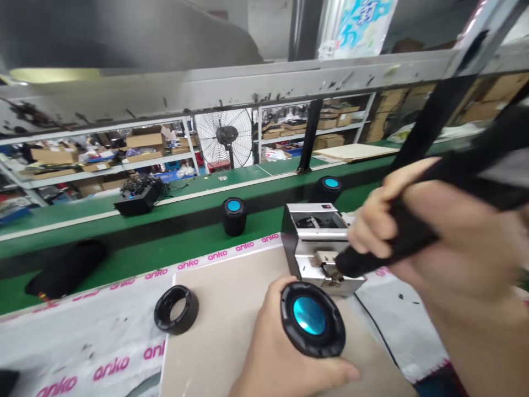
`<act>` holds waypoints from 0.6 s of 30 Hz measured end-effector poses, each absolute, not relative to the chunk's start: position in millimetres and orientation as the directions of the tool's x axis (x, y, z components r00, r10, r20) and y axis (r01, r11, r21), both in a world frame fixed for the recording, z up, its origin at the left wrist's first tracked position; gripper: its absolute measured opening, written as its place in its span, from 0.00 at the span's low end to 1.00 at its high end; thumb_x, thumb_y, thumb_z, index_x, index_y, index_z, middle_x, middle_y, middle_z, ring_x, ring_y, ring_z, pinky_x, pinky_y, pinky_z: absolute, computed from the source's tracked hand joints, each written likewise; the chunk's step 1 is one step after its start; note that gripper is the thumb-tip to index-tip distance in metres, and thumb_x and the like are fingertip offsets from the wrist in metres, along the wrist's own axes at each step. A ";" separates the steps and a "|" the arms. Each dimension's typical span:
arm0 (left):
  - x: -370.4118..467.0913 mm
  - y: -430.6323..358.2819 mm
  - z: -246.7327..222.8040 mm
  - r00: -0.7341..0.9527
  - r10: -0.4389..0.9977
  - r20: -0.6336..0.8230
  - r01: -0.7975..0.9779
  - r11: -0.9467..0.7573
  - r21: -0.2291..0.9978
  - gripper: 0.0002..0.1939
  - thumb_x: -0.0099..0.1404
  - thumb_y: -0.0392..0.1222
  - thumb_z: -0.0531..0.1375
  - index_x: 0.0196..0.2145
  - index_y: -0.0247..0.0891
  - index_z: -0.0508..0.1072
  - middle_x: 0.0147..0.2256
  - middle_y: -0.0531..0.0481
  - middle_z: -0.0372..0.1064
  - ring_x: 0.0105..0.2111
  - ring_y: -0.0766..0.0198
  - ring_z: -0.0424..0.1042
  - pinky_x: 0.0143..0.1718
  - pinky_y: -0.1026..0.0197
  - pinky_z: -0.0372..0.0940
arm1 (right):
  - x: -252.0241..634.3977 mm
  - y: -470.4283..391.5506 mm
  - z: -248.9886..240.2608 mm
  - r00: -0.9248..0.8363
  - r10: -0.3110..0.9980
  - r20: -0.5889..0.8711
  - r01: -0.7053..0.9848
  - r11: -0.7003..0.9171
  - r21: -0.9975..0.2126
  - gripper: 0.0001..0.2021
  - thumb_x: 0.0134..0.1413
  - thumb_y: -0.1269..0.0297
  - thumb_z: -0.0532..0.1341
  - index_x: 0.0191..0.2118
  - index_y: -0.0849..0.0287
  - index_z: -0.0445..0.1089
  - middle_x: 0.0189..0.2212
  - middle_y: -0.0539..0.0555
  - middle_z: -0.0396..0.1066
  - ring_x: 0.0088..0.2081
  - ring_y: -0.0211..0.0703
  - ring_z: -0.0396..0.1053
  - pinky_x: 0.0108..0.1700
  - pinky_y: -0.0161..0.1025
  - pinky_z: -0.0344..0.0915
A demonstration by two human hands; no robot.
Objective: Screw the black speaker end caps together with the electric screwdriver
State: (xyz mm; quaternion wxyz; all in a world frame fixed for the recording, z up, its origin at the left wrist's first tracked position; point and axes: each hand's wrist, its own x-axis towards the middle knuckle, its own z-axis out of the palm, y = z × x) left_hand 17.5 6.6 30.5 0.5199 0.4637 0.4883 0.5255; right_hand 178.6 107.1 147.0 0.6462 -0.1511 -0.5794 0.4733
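Note:
My left hand (285, 347) is wrapped round a round black speaker (309, 318) with a shiny blue centre, its face turned up toward me. In my right hand (413, 220), slightly blurred, is a black electric screwdriver (409, 237), slanting down to the left. The screwdriver's tip end is at the front outlet of a silver screw feeder (318, 242); whether a screw is on the bit I cannot see. To the left of my left hand, a black ring (176, 310) lies on the beige board (219, 298).
Two black speakers with blue tops, one nearer (234, 216) and one (328, 187) behind the feeder, stand on the green belt (264, 223). A dark cylindrical object (68, 267) lies at left. A grey metal beam (248, 85) crosses above. Beyond are shelves and a fan (225, 138).

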 end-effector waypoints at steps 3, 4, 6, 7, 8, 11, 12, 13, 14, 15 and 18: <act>19.8 7.7 29.2 -0.058 0.997 -0.060 -0.083 0.055 0.995 0.51 0.33 0.38 0.81 0.56 0.41 0.67 0.52 0.46 0.75 0.54 0.47 0.74 0.58 0.51 0.69 | 176.6 125.5 125.4 -0.046 0.819 0.572 -0.353 0.523 -0.776 0.17 0.56 0.56 0.76 0.28 0.58 0.72 0.18 0.49 0.67 0.15 0.39 0.63 0.18 0.38 0.61; 20.9 7.8 29.1 -0.074 0.994 -0.084 -0.074 0.078 0.994 0.53 0.32 0.37 0.81 0.57 0.41 0.67 0.52 0.45 0.75 0.54 0.46 0.74 0.59 0.50 0.69 | 177.2 130.4 116.7 -0.040 0.825 0.563 -0.335 0.520 -0.786 0.17 0.58 0.57 0.75 0.28 0.59 0.71 0.18 0.48 0.66 0.16 0.39 0.63 0.19 0.38 0.62; 22.9 7.4 29.1 -0.110 0.985 -0.136 -0.042 0.132 0.990 0.55 0.31 0.33 0.80 0.58 0.42 0.66 0.53 0.44 0.75 0.54 0.45 0.75 0.61 0.47 0.69 | 179.6 137.6 101.2 -0.027 0.842 0.539 -0.306 0.507 -0.806 0.19 0.59 0.55 0.75 0.28 0.59 0.69 0.18 0.48 0.66 0.16 0.38 0.64 0.20 0.37 0.62; 23.6 7.1 29.0 -0.123 0.980 -0.158 -0.030 0.155 0.987 0.56 0.31 0.31 0.80 0.58 0.43 0.66 0.53 0.44 0.75 0.54 0.44 0.75 0.61 0.46 0.70 | 180.9 140.2 95.3 -0.023 0.851 0.525 -0.297 0.495 -0.816 0.19 0.59 0.55 0.75 0.28 0.59 0.69 0.18 0.48 0.66 0.16 0.37 0.64 0.20 0.36 0.62; 24.0 6.8 28.9 -0.129 0.977 -0.172 -0.025 0.170 0.985 0.56 0.31 0.30 0.79 0.59 0.43 0.67 0.53 0.44 0.75 0.54 0.42 0.76 0.60 0.45 0.71 | 182.1 142.2 90.9 -0.024 0.860 0.510 -0.292 0.482 -0.826 0.19 0.59 0.54 0.75 0.28 0.59 0.69 0.18 0.47 0.66 0.16 0.37 0.63 0.20 0.36 0.61; 23.0 6.8 27.7 -0.106 0.975 -0.193 -0.047 0.189 0.981 0.57 0.31 0.28 0.78 0.60 0.44 0.66 0.53 0.42 0.76 0.55 0.39 0.77 0.55 0.44 0.75 | 183.9 146.0 85.6 -0.040 0.882 0.469 -0.303 0.437 -0.847 0.20 0.58 0.53 0.76 0.29 0.59 0.69 0.18 0.47 0.66 0.16 0.37 0.63 0.20 0.35 0.62; 22.0 6.9 26.7 -0.090 0.976 -0.200 -0.053 0.195 0.979 0.57 0.32 0.29 0.78 0.61 0.44 0.66 0.53 0.42 0.76 0.55 0.38 0.77 0.53 0.45 0.76 | 184.2 146.5 85.8 -0.048 0.888 0.458 -0.312 0.422 -0.851 0.20 0.57 0.53 0.76 0.29 0.59 0.68 0.18 0.47 0.66 0.16 0.37 0.63 0.20 0.35 0.62; 20.8 7.1 25.4 -0.076 0.975 -0.207 -0.056 0.203 0.977 0.58 0.32 0.29 0.78 0.61 0.45 0.66 0.53 0.42 0.76 0.55 0.38 0.77 0.52 0.45 0.77 | 184.4 146.5 87.0 -0.061 0.894 0.443 -0.324 0.402 -0.856 0.20 0.57 0.54 0.76 0.28 0.59 0.68 0.18 0.47 0.66 0.16 0.37 0.63 0.20 0.34 0.61; 19.6 7.2 23.6 -0.065 0.974 -0.215 -0.058 0.212 0.976 0.58 0.31 0.30 0.79 0.62 0.45 0.65 0.53 0.41 0.76 0.55 0.37 0.77 0.51 0.45 0.77 | 184.9 146.0 89.2 -0.083 0.902 0.423 -0.337 0.374 -0.864 0.20 0.56 0.54 0.76 0.27 0.59 0.68 0.17 0.48 0.66 0.16 0.37 0.63 0.19 0.34 0.61; 18.6 7.3 21.3 -0.058 0.974 -0.220 -0.060 0.217 0.974 0.59 0.31 0.31 0.79 0.62 0.46 0.65 0.53 0.41 0.76 0.55 0.37 0.77 0.51 0.44 0.78 | 185.6 144.9 92.7 -0.108 0.911 0.399 -0.351 0.341 -0.872 0.20 0.55 0.54 0.76 0.27 0.60 0.68 0.17 0.48 0.65 0.15 0.37 0.63 0.19 0.34 0.61; 17.4 7.5 11.9 -0.087 0.978 -0.191 -0.047 0.187 0.981 0.59 0.30 0.33 0.80 0.61 0.46 0.67 0.54 0.42 0.75 0.55 0.37 0.76 0.54 0.42 0.76 | 188.8 136.9 112.5 -0.134 0.923 0.360 -0.412 0.278 -0.868 0.19 0.50 0.53 0.77 0.27 0.59 0.69 0.16 0.47 0.64 0.13 0.37 0.60 0.16 0.35 0.62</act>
